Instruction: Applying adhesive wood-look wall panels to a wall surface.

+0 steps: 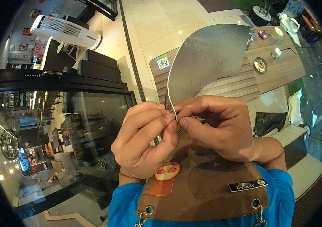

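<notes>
A curved, thin flexible sheet with a dark wood-grain face and a pale edge (209, 56) rises from between my hands and bends over to the right. Its lower corner is pinched by my left hand (146, 136), thumb and fingers together. My right hand (217, 127) grips the same corner from the other side, with its thumb and forefinger at the pale edge. The two hands nearly touch in front of my brown apron (203, 176). What lies behind the fingers of the right hand is hidden.
Beyond the sheet is a wooden table (283, 65) bearing an ashtray (260, 65), candles and a card with a printed code (163, 62). A glass door with a black frame (93, 85) stands at left, with a white air cooler (64, 31) beyond. A bench (288, 136) is at right.
</notes>
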Motion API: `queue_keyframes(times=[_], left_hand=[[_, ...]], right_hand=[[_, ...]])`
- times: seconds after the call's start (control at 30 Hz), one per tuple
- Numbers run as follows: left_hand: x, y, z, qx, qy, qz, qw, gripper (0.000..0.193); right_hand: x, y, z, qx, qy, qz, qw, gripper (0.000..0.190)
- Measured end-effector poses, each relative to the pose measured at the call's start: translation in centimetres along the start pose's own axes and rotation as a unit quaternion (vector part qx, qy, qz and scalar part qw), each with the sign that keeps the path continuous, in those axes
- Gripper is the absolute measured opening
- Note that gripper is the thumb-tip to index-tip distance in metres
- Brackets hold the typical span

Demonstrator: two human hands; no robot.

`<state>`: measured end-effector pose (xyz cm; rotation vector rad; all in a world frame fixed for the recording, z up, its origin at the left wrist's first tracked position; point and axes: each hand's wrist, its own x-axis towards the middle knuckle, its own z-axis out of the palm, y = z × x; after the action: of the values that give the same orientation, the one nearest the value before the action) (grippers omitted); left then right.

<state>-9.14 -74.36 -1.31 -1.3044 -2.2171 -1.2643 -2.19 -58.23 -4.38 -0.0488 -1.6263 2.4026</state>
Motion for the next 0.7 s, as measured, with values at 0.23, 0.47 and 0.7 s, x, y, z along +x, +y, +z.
queue_keyframes(times=[0.23, 0.47, 0.7], left_hand=[[0.0, 0.0, 0.3, 0.002, 0.006, 0.007, 1.000, 0.023], [0.3, 0.3, 0.4, 0.011, 0.002, 0.012, 1.000, 0.024], [0.3, 0.3, 0.5, 0.016, 0.012, 0.003, 1.000, 0.025]], right_hand=[[0.0, 0.0, -0.2, 0.010, 0.000, -0.009, 1.000, 0.015], [-0.1, -1.0, -0.4, 0.023, -0.026, 0.033, 0.999, 0.010], [0.1, -0.7, 0.0, 0.025, 0.017, 0.001, 1.000, 0.014]])
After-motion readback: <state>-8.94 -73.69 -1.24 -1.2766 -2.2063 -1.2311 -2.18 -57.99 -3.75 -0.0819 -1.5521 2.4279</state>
